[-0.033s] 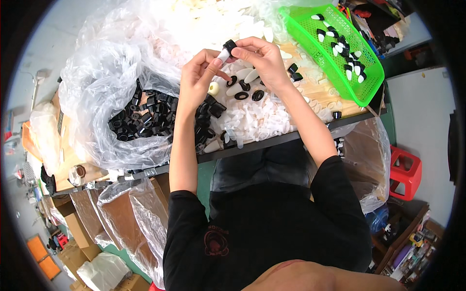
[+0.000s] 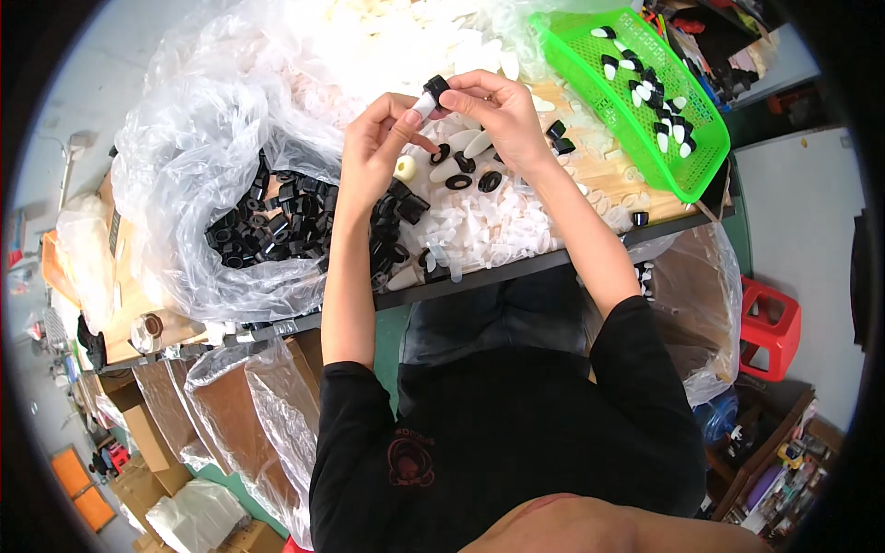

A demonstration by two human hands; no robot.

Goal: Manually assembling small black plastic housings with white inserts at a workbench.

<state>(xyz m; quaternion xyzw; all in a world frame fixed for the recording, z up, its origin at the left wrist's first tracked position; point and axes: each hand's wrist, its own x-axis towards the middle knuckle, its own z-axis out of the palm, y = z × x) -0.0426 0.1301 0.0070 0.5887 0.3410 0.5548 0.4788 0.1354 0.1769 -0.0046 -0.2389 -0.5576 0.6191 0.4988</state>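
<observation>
Above the far part of the table, my two hands meet on one small dropper cap. My left hand (image 2: 376, 143) pinches its white bulb (image 2: 425, 104) between thumb and fingers. The fingers of my right hand (image 2: 502, 115) are closed on its black collar (image 2: 436, 88), which points up and away. Under my hands lie loose black rings (image 2: 489, 182) and white bulbs (image 2: 444, 170). A cream-coloured round piece (image 2: 406, 168) lies beside my left wrist. Nearer the edge spreads a heap of translucent white pieces (image 2: 489, 224).
A clear plastic bag (image 2: 184, 230) at left holds a pile of black collars (image 2: 286, 207). At far right a green basket (image 2: 590, 101) contains several black-and-white caps. White pieces (image 2: 415, 37) cover the back of the table. A red stool (image 2: 772, 327) stands right of the table.
</observation>
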